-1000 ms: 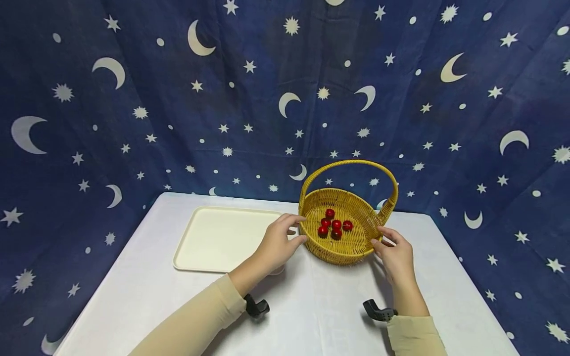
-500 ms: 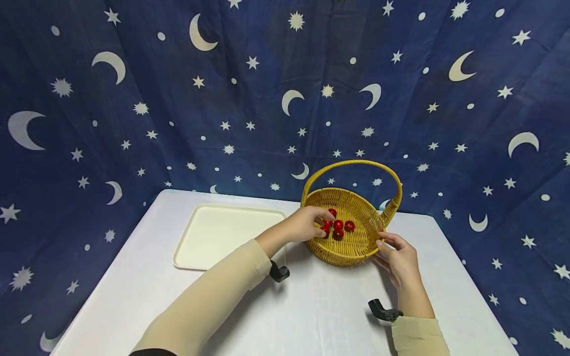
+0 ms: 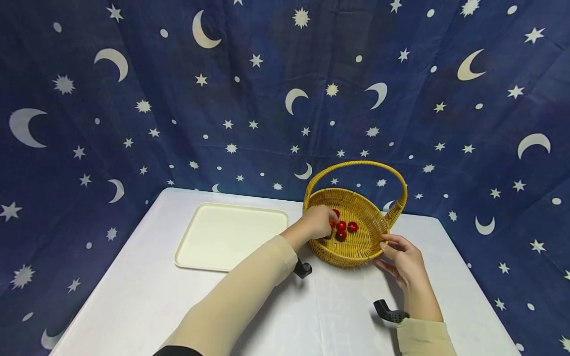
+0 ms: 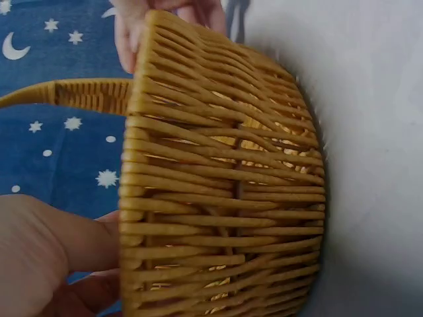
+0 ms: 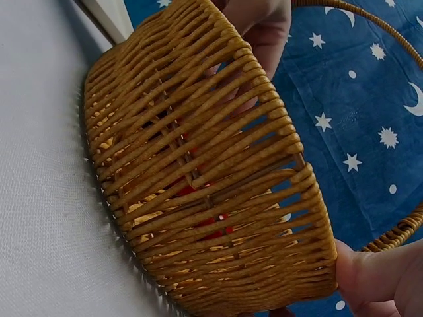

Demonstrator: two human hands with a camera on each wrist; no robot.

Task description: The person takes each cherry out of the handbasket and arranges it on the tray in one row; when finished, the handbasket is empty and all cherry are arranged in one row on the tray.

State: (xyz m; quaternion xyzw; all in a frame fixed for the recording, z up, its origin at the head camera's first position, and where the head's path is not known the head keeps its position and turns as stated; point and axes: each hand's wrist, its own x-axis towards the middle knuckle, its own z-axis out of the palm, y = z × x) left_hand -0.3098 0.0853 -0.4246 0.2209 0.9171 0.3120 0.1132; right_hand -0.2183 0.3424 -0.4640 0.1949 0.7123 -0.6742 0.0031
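A yellow wicker basket [image 3: 352, 259] with a tall arched handle stands on the table, several red cherries [image 3: 341, 225] lying inside. My left hand [image 3: 318, 221] reaches over its left rim, fingers bent down among the cherries at that side. Its fingertips are hidden behind the hand in the head view and behind the basket wall [image 4: 225, 178] in the left wrist view, so I cannot tell if they hold a cherry. On the right side, my right hand [image 3: 403, 257] grips the rim between thumb and fingers; the thumb [image 5: 363, 271] shows at the rim in the right wrist view.
Left of the basket lies a cream rectangular tray [image 3: 231, 237], partly behind the left forearm. A white cloth [image 3: 133, 296] covers the table. Behind it hangs a dark blue curtain [image 3: 249, 99] with moons and stars.
My left hand has moved right from beside the basket's left rim to over the cherries inside, its fingers bending down. My right hand stays at the right rim.
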